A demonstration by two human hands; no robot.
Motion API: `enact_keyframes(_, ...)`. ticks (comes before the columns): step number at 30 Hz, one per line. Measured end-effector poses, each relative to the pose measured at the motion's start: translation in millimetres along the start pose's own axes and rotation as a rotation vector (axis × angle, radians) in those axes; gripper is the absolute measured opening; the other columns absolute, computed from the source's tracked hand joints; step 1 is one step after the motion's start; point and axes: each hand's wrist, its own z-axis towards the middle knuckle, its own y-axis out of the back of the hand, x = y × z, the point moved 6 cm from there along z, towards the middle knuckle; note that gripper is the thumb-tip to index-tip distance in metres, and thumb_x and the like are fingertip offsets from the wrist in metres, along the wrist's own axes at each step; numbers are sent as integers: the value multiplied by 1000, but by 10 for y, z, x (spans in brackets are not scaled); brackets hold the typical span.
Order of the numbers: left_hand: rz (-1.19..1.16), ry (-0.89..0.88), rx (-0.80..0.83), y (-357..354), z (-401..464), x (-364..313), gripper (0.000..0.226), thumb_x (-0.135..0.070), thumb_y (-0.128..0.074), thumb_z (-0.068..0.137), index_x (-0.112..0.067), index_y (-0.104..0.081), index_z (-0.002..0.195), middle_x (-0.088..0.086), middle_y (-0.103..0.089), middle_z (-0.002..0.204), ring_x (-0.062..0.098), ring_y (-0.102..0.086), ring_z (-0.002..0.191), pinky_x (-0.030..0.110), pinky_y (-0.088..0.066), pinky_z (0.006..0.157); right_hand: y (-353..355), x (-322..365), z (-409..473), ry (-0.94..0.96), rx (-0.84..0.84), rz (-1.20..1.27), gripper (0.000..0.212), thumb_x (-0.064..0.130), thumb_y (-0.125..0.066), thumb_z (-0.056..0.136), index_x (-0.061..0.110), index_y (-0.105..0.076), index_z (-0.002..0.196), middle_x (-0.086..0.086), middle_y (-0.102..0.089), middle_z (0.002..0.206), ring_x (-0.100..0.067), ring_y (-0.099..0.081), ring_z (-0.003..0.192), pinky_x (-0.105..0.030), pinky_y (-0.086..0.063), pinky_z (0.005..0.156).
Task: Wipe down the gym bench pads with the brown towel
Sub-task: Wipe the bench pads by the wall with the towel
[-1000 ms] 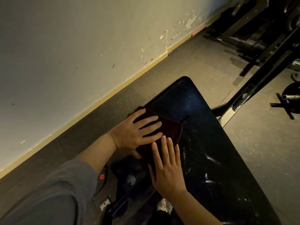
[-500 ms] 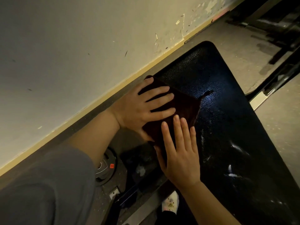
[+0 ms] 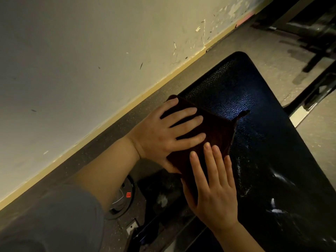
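A folded brown towel [image 3: 220,133] lies flat on the left side of the black textured bench pad [image 3: 254,99], which runs from lower right to upper middle. My left hand [image 3: 167,137] presses on the towel's left half with straight, spread fingers. Just below it, my right hand [image 3: 214,186] lies flat with its fingers on the towel's near edge and its palm over the pad's left edge. White smears show on the pad at the lower right.
A scuffed cream wall [image 3: 91,60] with a yellow baseboard runs diagonally on the left. A weight plate [image 3: 121,199] with a red mark lies on the dark floor under my left forearm. Black metal gym frames [image 3: 312,51] stand at the upper right.
Both hands and the towel have slid along the pad toward its far end between the earliest frame and now; in the last half second they barely move.
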Motion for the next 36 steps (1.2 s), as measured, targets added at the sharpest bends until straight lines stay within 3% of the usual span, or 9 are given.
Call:
enact_keyframes(3, 11, -6, -12, -1, 0, 6, 89, -85, -37, 81, -18, -52, 136, 16, -50, 143, 37, -41, 134, 58, -26, 111, 12, -4, 12, 0, -13, -6, 66, 45, -46, 99, 17, -22, 154, -17, -21, 159, -31, -17, 150, -48, -12, 123)
enact_keyframes(10, 7, -10, -81, 6, 12, 8, 91, -88, -38, 79, -16, -61, 132, 16, -60, 136, 37, -47, 130, 56, -32, 108, 19, 12, 4, -21, -57, -48, 68, 48, -50, 97, 17, -26, 153, -18, -30, 156, -31, -25, 148, -49, -18, 121)
enact_keyframes(15, 51, -4, -95, 19, 16, 9, 95, -90, -45, 73, -19, -52, 135, 16, -59, 136, 37, -48, 129, 55, -34, 108, 28, 3, -8, -10, -108, -35, 63, 44, -49, 98, 15, -32, 151, -17, -34, 156, -30, -26, 148, -50, -24, 120)
enact_keyframes(21, 84, 102, -94, 47, -21, 15, 99, -90, -34, 77, -14, -62, 133, 17, -58, 138, 38, -52, 128, 52, -34, 110, 17, -12, 6, 9, -113, -53, 62, 44, -42, 100, 15, -29, 153, -15, -31, 158, -28, -24, 149, -46, -25, 119)
enact_keyframes(27, 127, 236, -252, 50, -131, -77, 94, -83, -46, 73, -10, -64, 129, 16, -58, 138, 37, -50, 131, 50, -30, 113, 17, -16, 21, 49, -182, -74, 60, 44, -40, 100, 14, -36, 151, -14, -39, 154, -29, -36, 143, -43, -32, 116)
enact_keyframes(33, 99, 393, -362, -33, -339, -241, 80, -72, -48, 82, -16, -49, 139, 12, -46, 149, 29, -31, 142, 51, -21, 119, -12, -18, 17, 62, -235, -146, 61, 49, -32, 98, 19, -39, 150, -11, -47, 149, -31, -47, 134, -44, -41, 107)
enact_keyframes(36, 95, 545, -276, -32, -440, -308, 85, -75, -31, 85, -24, -33, 152, 1, -25, 162, 18, -9, 151, 40, -2, 122, 6, -5, 55, 94, -249, -180, 60, 50, -28, 96, 24, -39, 150, -13, -49, 146, -33, -49, 132, -47, -45, 102)
